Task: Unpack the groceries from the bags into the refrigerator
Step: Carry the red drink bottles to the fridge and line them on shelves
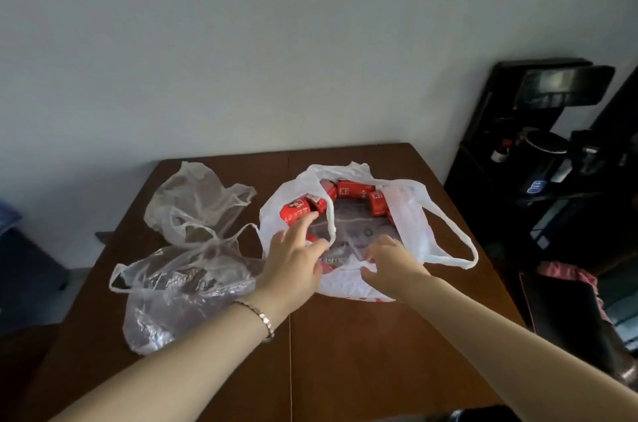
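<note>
A white plastic bag lies open on the brown wooden table. Inside it lie several red cartons along the far rim, around a grey printed pack. My left hand reaches into the bag's mouth with fingers spread, its fingertips next to the nearest red carton. My right hand pinches the bag's near edge. The refrigerator is not in view.
Two crumpled clear bags lie left of the white bag, one at the back, one nearer. A black water dispenser stands right of the table. A white wall is behind. A dark object with pink cloth sits at right.
</note>
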The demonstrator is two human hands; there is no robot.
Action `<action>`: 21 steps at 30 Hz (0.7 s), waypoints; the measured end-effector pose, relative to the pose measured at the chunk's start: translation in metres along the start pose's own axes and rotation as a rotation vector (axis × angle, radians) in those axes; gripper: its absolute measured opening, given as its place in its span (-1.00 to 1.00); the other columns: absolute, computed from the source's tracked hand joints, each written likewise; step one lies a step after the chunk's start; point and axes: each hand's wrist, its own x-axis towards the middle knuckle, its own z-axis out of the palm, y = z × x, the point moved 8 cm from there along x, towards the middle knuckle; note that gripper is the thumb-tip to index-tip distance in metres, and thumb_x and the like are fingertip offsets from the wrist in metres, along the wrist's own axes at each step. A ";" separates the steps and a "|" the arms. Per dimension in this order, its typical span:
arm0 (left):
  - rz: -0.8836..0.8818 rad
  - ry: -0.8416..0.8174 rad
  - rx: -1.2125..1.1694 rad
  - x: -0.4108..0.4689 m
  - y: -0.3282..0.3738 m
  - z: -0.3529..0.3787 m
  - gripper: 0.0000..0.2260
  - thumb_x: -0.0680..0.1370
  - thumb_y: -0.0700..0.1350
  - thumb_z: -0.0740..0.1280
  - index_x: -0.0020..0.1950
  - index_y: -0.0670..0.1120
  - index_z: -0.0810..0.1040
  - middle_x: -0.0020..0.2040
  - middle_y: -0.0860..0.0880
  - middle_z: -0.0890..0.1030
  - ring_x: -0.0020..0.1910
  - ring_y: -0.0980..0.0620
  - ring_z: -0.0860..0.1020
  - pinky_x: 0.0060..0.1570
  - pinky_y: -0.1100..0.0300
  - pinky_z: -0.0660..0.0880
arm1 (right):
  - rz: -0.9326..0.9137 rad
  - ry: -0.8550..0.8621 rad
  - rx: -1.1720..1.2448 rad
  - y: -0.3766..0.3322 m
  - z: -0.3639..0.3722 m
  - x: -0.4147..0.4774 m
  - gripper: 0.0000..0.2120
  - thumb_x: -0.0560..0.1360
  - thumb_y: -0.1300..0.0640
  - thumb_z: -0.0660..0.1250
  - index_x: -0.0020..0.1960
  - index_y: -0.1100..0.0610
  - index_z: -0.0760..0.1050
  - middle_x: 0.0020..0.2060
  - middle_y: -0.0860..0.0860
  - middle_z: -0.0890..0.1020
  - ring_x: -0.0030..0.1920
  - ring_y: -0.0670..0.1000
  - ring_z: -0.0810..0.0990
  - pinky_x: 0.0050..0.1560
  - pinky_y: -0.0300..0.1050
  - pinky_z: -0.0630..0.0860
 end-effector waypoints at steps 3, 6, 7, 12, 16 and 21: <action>0.132 -0.219 0.173 0.030 -0.012 0.045 -0.72 0.59 -0.12 0.19 0.28 0.06 0.49 0.55 0.00 -0.19 0.52 -0.11 -0.23 0.43 -0.15 -0.27 | -0.014 -0.091 0.017 -0.002 0.022 0.029 -0.63 0.56 -0.08 0.20 0.31 0.04 0.42 0.35 -0.03 0.38 0.32 -0.02 0.35 0.33 -0.10 0.38; -0.060 -0.399 0.248 0.054 -0.058 0.084 -0.59 0.56 -0.17 0.18 0.39 0.12 0.35 0.44 -0.01 -0.49 0.41 -0.21 -0.46 0.33 -0.26 -0.41 | -0.039 -0.194 0.012 -0.003 0.044 0.046 -0.53 0.58 -0.13 0.13 0.46 -0.06 0.24 0.47 -0.10 0.23 0.45 -0.02 0.20 0.46 -0.01 0.20; -0.150 -0.453 0.268 0.059 -0.076 0.091 -0.58 0.56 -0.17 0.18 0.39 0.12 0.35 0.38 -0.02 -0.54 0.40 -0.25 -0.46 0.33 -0.29 -0.37 | -0.034 -0.222 -0.001 -0.002 0.050 0.051 -0.50 0.58 -0.15 0.12 0.48 -0.07 0.18 0.49 -0.10 0.19 0.48 -0.02 0.16 0.46 0.00 0.15; -0.433 -0.422 0.163 0.083 -0.151 0.094 -0.60 0.55 -0.18 0.26 0.36 0.09 0.36 0.50 -0.13 -0.38 0.46 -0.30 0.11 0.32 -0.07 0.31 | 0.039 -0.412 -0.043 0.021 0.092 0.071 -0.46 0.58 -0.14 0.13 0.51 0.00 0.14 0.48 -0.01 0.22 0.46 0.04 0.23 0.44 0.01 0.22; -0.758 -0.305 -0.387 0.095 -0.187 0.086 -0.56 0.53 -0.22 0.27 0.39 -0.18 0.26 0.33 -0.17 0.38 0.16 -0.17 0.49 0.01 0.09 0.44 | 0.167 -0.583 -0.002 0.036 0.115 0.090 -0.61 0.59 -0.13 0.10 0.26 0.08 0.47 0.12 0.06 0.60 0.11 0.08 0.59 0.15 -0.09 0.53; -0.781 -0.213 -0.466 0.105 -0.188 0.078 -0.58 0.56 -0.24 0.21 0.40 -0.20 0.19 -0.06 -0.02 0.45 0.02 -0.09 0.50 -0.15 0.17 0.37 | 0.112 -0.311 0.080 0.000 0.096 0.160 -0.70 0.58 0.00 0.15 0.22 0.12 0.47 0.15 0.07 0.53 0.14 0.11 0.52 0.12 -0.03 0.48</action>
